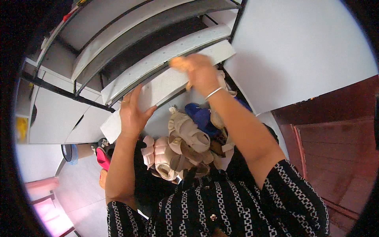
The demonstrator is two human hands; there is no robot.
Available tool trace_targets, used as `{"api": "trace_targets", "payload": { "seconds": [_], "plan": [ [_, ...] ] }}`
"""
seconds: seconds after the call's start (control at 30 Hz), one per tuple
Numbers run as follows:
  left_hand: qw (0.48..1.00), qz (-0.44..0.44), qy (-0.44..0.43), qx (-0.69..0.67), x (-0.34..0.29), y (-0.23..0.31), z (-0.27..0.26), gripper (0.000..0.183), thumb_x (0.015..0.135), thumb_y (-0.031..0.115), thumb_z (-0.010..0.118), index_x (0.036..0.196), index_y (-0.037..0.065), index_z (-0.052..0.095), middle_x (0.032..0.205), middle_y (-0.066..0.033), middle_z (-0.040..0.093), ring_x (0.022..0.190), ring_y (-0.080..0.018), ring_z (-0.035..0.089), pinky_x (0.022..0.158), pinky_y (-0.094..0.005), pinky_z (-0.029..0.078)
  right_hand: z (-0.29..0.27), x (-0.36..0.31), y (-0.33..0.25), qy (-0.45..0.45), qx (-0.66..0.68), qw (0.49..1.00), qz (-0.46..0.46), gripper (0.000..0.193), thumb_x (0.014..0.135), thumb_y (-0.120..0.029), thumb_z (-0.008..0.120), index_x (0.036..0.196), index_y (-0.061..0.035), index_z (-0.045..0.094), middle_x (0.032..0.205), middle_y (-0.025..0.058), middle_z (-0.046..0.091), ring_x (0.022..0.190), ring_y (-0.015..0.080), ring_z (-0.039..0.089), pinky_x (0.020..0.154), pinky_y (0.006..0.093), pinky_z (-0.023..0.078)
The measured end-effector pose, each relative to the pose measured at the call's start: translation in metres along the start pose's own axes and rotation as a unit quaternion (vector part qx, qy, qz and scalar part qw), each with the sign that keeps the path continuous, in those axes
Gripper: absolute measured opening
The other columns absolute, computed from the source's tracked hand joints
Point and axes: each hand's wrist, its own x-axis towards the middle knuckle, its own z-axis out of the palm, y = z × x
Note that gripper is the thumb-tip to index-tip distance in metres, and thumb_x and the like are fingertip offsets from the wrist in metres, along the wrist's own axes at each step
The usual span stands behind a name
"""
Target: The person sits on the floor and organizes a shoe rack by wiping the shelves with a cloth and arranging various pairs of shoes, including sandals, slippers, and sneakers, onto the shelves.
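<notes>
Nearest, a heap of shoes (185, 134) lies below the white board (164, 87), not on it. Farther on, the left hand (132, 112) rests on that board, fingers spread and thumb apart; the blurred right hand (199, 73) has its fingers closed around an orange cloth (178, 63) along the board's far edge. Wiping seems underway; how much remains cannot be told. Beyond rise the rack's upper shelves (169, 48).

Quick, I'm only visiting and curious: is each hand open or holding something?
Left hand: open, fingers spread against the white board.
Right hand: closed on an orange cloth, blurred.
</notes>
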Motion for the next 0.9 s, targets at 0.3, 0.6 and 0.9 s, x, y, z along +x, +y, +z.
{"api": "trace_targets", "payload": {
  "seconds": [0.3, 0.6, 0.9],
  "plan": [
    [0.992, 0.089, 0.028, -0.089, 0.01, -0.01, 0.004, 0.063, 0.062, 0.02, 0.076, 0.118, 0.007, 0.049, 0.117, -0.015, 0.051, 0.107, -0.0315, 0.049, 0.092, -0.0367, 0.039, 0.0, -0.015, 0.031, -0.072, 0.632, 0.59, 0.498, 0.043, 0.077, -0.032, 0.063, 0.101, 0.0031, 0.055, 0.092, 0.0107, 0.06, 0.078, 0.0224, 0.059, 0.069, 0.0343, 0.047],
    [0.998, 0.038, 0.038, 0.012, 0.071, -0.053, 0.058, 0.057, 0.073, 0.042, 0.064, 0.119, 0.01, 0.049, 0.126, -0.0179, 0.044, 0.118, -0.0329, 0.04, 0.097, -0.0453, 0.031, -0.015, -0.024, 0.048, -0.129, 0.527, 0.666, 0.512, 0.046, 0.074, -0.03, 0.067, 0.094, 0.0073, 0.05, 0.08, 0.0121, 0.057, 0.066, 0.0199, 0.059, 0.053, 0.033, 0.049],
    [0.996, 0.08, -0.019, 0.021, 0.113, -0.095, 0.071, 0.063, 0.07, 0.049, 0.064, 0.122, 0.017, 0.049, 0.123, -0.0163, 0.047, 0.116, -0.0324, 0.041, 0.097, -0.0452, 0.03, -0.041, -0.022, 0.036, -0.12, 0.512, 0.667, 0.527, 0.046, 0.074, -0.032, 0.067, 0.091, 0.0067, 0.05, 0.08, 0.0114, 0.057, 0.066, 0.0191, 0.059, 0.053, 0.0314, 0.049]
  ]
}}
